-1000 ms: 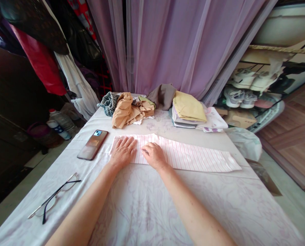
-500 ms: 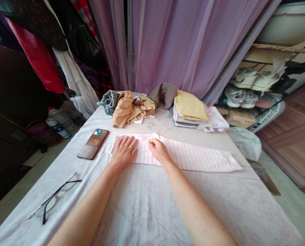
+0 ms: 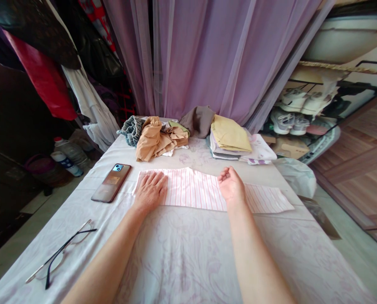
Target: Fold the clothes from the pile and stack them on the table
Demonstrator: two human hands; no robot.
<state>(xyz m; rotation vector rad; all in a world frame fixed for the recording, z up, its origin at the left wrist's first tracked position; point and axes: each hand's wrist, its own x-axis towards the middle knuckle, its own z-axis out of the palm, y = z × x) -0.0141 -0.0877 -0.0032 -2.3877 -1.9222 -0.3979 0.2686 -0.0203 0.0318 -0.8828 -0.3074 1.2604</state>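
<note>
Left hand [image 3: 150, 189]: palm down on the cloth [image 3: 194, 190], fingers extended, gripping nothing.
Right hand [image 3: 231, 185]: loosely open, half curled over the stripes, nothing visible in it.
Cloth: lying lengthwise across the table [image 3: 182, 257].

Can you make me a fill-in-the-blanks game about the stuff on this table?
1. The left hand rests on a white garment with pink ____.
2. The phone lies with its ____ facing up, so its camera shows.
3. The folded cloth on top of the neat stack is ____ in colour.
4. The eyeglasses lie on the person's ____ side of the table.

Missing words: stripes; back; yellow; left.
</note>
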